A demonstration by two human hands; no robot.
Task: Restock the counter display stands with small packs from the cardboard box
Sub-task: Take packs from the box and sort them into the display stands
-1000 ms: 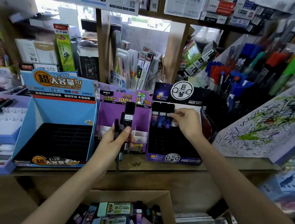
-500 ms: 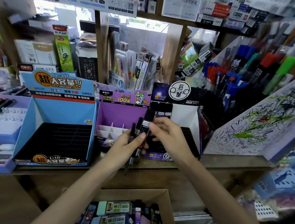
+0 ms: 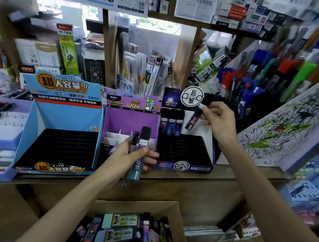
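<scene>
**One pack pinched over the dark stand, more held in reserve**

The right hand (image 3: 220, 124) is raised over the far part of the dark purple display stand (image 3: 183, 166), which sits on the table (image 3: 237, 172). Its fingers (image 3: 214, 106) and thumb pinch the upper end of a small pack (image 3: 194, 118). The rest of the pack hangs free below the fingertips, tilted, with its lower end leaning down and to the left. That end is just right of three packs (image 3: 171, 124) standing upright in the stand's far-left slots. Whether it touches the stand's back panel cannot be told.

The left hand (image 3: 126, 156) is nearer, in front of the middle purple stand (image 3: 132, 118). It grips at least two upright packs. One is a black-capped pack (image 3: 145, 137) with the thumb laid across its front and the other fingers curled behind. The other is a thinner pack (image 3: 134, 138) just to its left. Both stick out above the hand, and their lower ends hang below it.

A blue stand (image 3: 58, 116) is on the left of the table, its black slotted tray showing no packs. Below the table's near edge is the open cardboard box (image 3: 137, 207), with many small packs lying loose in it.
</scene>
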